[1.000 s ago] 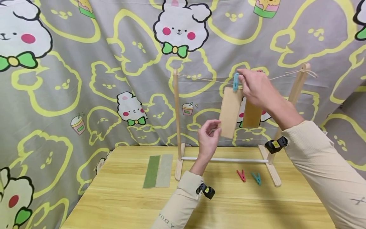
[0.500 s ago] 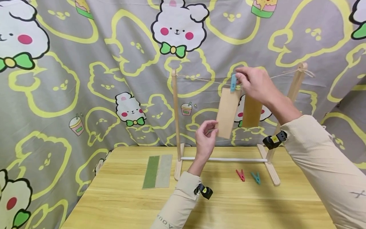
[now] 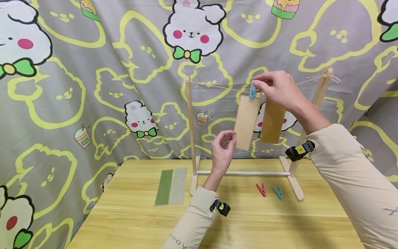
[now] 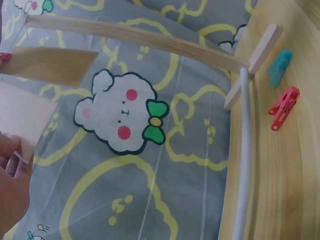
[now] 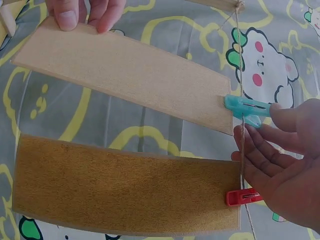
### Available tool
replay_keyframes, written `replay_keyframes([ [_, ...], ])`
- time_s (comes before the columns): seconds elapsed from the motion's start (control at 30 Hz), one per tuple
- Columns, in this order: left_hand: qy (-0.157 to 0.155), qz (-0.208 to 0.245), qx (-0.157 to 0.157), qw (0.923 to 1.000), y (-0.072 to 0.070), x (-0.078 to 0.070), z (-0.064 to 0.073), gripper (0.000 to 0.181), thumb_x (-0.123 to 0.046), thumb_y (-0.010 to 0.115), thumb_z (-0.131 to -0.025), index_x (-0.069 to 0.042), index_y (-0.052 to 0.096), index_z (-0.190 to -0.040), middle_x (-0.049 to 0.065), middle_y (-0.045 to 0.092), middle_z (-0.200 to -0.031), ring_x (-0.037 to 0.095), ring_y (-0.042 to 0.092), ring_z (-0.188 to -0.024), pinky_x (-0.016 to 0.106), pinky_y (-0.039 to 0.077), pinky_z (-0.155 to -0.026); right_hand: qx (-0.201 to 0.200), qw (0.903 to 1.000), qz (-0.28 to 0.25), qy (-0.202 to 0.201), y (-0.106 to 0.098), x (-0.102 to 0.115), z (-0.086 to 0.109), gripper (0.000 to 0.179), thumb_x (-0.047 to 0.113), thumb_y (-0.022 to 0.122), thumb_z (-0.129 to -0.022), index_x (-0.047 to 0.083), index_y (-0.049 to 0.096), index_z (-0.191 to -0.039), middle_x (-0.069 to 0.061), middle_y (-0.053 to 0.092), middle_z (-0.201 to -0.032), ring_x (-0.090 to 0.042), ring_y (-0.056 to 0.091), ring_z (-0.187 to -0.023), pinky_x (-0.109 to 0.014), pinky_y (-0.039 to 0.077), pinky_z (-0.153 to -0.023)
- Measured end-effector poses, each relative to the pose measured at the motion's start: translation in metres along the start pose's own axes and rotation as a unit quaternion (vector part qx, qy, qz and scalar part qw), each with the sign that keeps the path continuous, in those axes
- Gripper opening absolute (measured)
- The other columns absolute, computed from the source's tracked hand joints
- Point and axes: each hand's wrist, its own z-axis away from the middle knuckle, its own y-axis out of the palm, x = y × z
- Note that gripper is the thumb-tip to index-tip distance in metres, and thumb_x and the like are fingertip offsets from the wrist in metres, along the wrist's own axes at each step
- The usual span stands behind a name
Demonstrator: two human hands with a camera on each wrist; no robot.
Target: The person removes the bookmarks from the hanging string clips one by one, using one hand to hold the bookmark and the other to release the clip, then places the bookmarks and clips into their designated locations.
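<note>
A pale tan card (image 3: pixel 247 122) hangs by its top edge from the string (image 5: pixel 241 65), with a light-blue clothespin (image 5: pixel 245 106) over both. My right hand (image 3: pixel 281 90) pinches the tail of this clothespin between thumb and index finger; the other fingers are near the string. Low on the card's left edge, my left hand (image 3: pixel 222 150) pinches it between thumb and fingers. Beside it hangs a darker brown card (image 5: pixel 130 185), fixed to the string by a red clothespin (image 5: pixel 242 196). In the head view my right hand hides that clothespin.
The string runs between two wooden posts (image 3: pixel 190 124) joined low down by a white rod (image 3: pixel 242 173). On the table (image 3: pixel 130 221) lie a green card (image 3: pixel 163 186), a grey card (image 3: pixel 178 186), a pink-red clothespin (image 3: pixel 261 190) and a teal clothespin (image 3: pixel 278 192).
The head view has shifted slightly. My right hand and the blue clothespin have moved a little left, and the brown card has swung slightly. Both hands keep their hold.
</note>
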Motion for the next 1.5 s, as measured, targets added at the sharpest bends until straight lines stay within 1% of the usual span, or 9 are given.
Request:
replay_keyframes([
  [0.1, -0.005, -0.006, -0.001, 1.0000, -0.001, -0.002, 0.000, 0.027, 0.023, 0.065, -0.085, 0.010, 0.069, -0.108, 0.025, 0.072, -0.102, 0.036, 0.070, -0.096, 0.035, 0.062, -0.083, 0.000, 1.0000, -0.007, 0.006, 0.000, 0.001, 0.000, 0.043, 0.035, 0.057, -0.105, 0.003, 0.066, -0.134, -0.019, 0.072, -0.112, -0.027, 0.067, -0.103, -0.030, 0.047, -0.082],
  [0.27, -0.003, -0.016, 0.002, 0.9999, -0.002, -0.003, -0.001, 0.026, 0.026, 0.063, -0.084, 0.015, 0.066, -0.107, 0.030, 0.070, -0.101, 0.042, 0.068, -0.095, 0.045, 0.061, -0.083, 0.001, 0.9997, -0.022, 0.012, 0.000, 0.002, 0.000, 0.045, 0.038, 0.059, -0.104, 0.005, 0.065, -0.134, -0.018, 0.072, -0.113, -0.018, 0.065, -0.098, -0.029, 0.046, -0.083],
  [0.4, -0.002, -0.013, 0.003, 0.9999, -0.003, -0.002, -0.001, 0.026, 0.025, 0.063, -0.084, 0.015, 0.066, -0.108, 0.030, 0.070, -0.101, 0.043, 0.068, -0.095, 0.048, 0.061, -0.083, 0.002, 0.9996, -0.024, 0.013, 0.000, 0.002, 0.000, 0.045, 0.039, 0.058, -0.104, 0.006, 0.065, -0.134, -0.019, 0.071, -0.115, -0.023, 0.064, -0.104, -0.032, 0.046, -0.085],
  [0.67, 0.014, -0.012, 0.009, 0.9998, -0.008, 0.001, 0.000, 0.027, 0.022, 0.066, -0.085, 0.007, 0.069, -0.106, 0.022, 0.072, -0.100, 0.031, 0.070, -0.094, 0.038, 0.062, -0.081, -0.009, 0.9996, -0.021, 0.013, 0.004, 0.000, 0.000, 0.038, 0.036, 0.060, -0.104, 0.006, 0.066, -0.126, -0.016, 0.069, -0.118, -0.027, 0.062, -0.110, -0.038, 0.046, -0.088],
  [0.83, 0.015, -0.017, 0.009, 0.9997, -0.008, 0.001, 0.000, 0.027, 0.022, 0.066, -0.084, 0.005, 0.070, -0.106, 0.018, 0.073, -0.098, 0.017, 0.069, -0.091, 0.030, 0.062, -0.078, -0.047, 0.9983, -0.034, 0.000, 0.007, -0.001, 0.001, 0.032, 0.032, 0.061, -0.104, 0.005, 0.067, -0.120, -0.014, 0.070, -0.115, -0.017, 0.063, -0.102, -0.030, 0.044, -0.083],
  [0.93, 0.014, -0.020, 0.008, 0.9997, -0.009, 0.001, -0.001, 0.027, 0.022, 0.066, -0.085, 0.005, 0.070, -0.106, 0.018, 0.073, -0.098, 0.016, 0.069, -0.090, 0.029, 0.062, -0.078, -0.084, 0.9954, -0.045, -0.010, 0.008, -0.002, 0.000, 0.028, 0.030, 0.063, -0.103, 0.005, 0.069, -0.115, -0.011, 0.072, -0.111, -0.010, 0.062, -0.095, -0.025, 0.043, -0.079],
  [1.17, 0.012, -0.011, 0.002, 0.9999, -0.011, -0.002, -0.001, 0.026, 0.023, 0.066, -0.084, 0.010, 0.068, -0.107, 0.025, 0.072, -0.101, 0.035, 0.070, -0.094, 0.046, 0.062, -0.082, -0.143, 0.9864, -0.077, -0.025, 0.012, -0.004, -0.004, 0.023, 0.026, 0.063, -0.102, 0.005, 0.069, -0.110, -0.005, 0.070, -0.105, -0.007, 0.060, -0.095, -0.023, 0.047, -0.088],
  [1.3, 0.005, -0.009, -0.004, 0.9999, -0.013, -0.008, -0.001, 0.026, 0.026, 0.063, -0.084, 0.014, 0.066, -0.107, 0.030, 0.070, -0.100, 0.044, 0.069, -0.094, 0.056, 0.059, -0.082, -0.182, 0.9778, -0.096, -0.039, 0.014, -0.004, -0.007, 0.022, 0.021, 0.064, -0.102, 0.001, 0.069, -0.109, -0.002, 0.068, -0.100, -0.007, 0.060, -0.093, -0.020, 0.048, -0.086],
  [1.5, 0.007, -0.015, -0.004, 0.9999, -0.017, -0.032, 0.001, 0.025, 0.028, 0.061, -0.082, 0.018, 0.064, -0.105, 0.035, 0.068, -0.098, 0.047, 0.067, -0.093, 0.050, 0.061, -0.081, -0.216, 0.9676, -0.117, -0.059, 0.014, -0.005, -0.009, 0.019, 0.016, 0.066, -0.101, -0.001, 0.069, -0.108, 0.002, 0.066, -0.095, -0.008, 0.060, -0.090, -0.018, 0.046, -0.077],
])
